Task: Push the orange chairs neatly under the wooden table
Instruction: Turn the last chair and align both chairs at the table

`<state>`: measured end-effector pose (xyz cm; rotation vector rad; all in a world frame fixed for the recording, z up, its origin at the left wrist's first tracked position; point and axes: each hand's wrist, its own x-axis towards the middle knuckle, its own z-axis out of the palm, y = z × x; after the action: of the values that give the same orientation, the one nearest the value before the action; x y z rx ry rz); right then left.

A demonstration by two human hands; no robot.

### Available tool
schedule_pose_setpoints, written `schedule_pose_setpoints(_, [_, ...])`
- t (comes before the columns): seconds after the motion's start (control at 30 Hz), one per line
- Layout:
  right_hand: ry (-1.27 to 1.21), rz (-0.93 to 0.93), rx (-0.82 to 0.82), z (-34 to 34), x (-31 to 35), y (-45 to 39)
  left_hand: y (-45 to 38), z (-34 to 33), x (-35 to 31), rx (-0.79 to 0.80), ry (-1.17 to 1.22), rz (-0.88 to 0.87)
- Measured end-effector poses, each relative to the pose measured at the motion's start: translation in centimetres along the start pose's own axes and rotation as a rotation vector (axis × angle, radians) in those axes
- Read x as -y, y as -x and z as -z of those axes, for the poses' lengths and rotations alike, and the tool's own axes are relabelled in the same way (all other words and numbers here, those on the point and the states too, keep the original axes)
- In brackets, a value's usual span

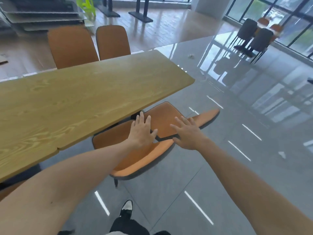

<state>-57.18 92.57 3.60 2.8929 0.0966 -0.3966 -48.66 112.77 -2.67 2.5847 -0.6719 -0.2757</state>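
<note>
The wooden table point(84, 97) runs from the left edge toward the middle. On its near side stand two orange chairs: a near chair point(135, 160) whose seat is partly under the tabletop, and a farther chair point(166, 118) near the table's right end, with its backrest point(205, 117) pointing right. My left hand point(141, 133) reaches out flat, fingers spread, over the gap between the two chairs. My right hand point(188, 134) is also spread, above the farther chair's seat edge. Neither hand grips anything. Two more orange chairs point(72, 47) point(112, 42) stand at the table's far side.
Glossy grey tile floor point(220, 167) lies to the right and in front. My shoe point(126, 208) shows below the chairs. Dark grey chairs point(254, 39) stand by the windows at far right. Stacked boards point(42, 14) and a green stool point(86, 5) are at the back left.
</note>
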Motion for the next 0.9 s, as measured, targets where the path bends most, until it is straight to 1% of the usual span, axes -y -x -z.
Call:
schedule_pose_setpoints(0.13, [-0.059,-0.015,-0.073,-0.8,-5.2,-3.0,-4.0,-1.9,-1.9,0.015,-0.007,-0.010])
schedule_pose_setpoints(0.23, [-0.058,0.039,-0.186,-2.6,-8.7,-4.9,-6.3,-3.9,-3.1,0.005,-0.041,0.006])
schedule_pose_setpoints(0.33, [-0.086,0.110,-0.261,-5.4,-11.9,-7.0,-8.2,-6.8,-4.3,0.001,-0.052,0.061])
schedule_pose_setpoints(0.43, [-0.133,0.133,-0.261,-8.5,-15.4,-9.2,-9.7,-9.9,-6.0,-0.008,-0.035,0.159])
schedule_pose_setpoints(0.53, [-0.191,0.177,-0.203,-12.3,-19.8,-10.7,-10.1,-12.8,-8.4,-0.051,-0.009,0.280])
schedule_pose_setpoints(0.6, [-0.196,0.185,-0.144,-14.6,-21.7,-11.1,-9.4,-14.0,-9.4,-0.040,0.006,0.344])
schedule_pose_setpoints(0.7, [-0.126,0.220,0.024,-18.3,-24.8,-11.8,-8.1,-16.6,-11.2,0.052,0.036,0.505])
schedule_pose_setpoints(0.77, [-0.025,0.222,0.144,-20.0,-26.3,-12.4,-7.2,-17.9,-11.7,0.136,0.003,0.591])
schedule_pose_setpoints(0.83, [0.097,0.265,0.194,-20.9,-27.1,-12.7,-6.4,-18.8,-12.0,0.222,-0.109,0.595])
schedule_pose_setpoints(0.9, [0.138,0.333,0.174,-21.4,-27.9,-13.1,-6.0,-19.4,-11.9,0.230,-0.184,0.557])
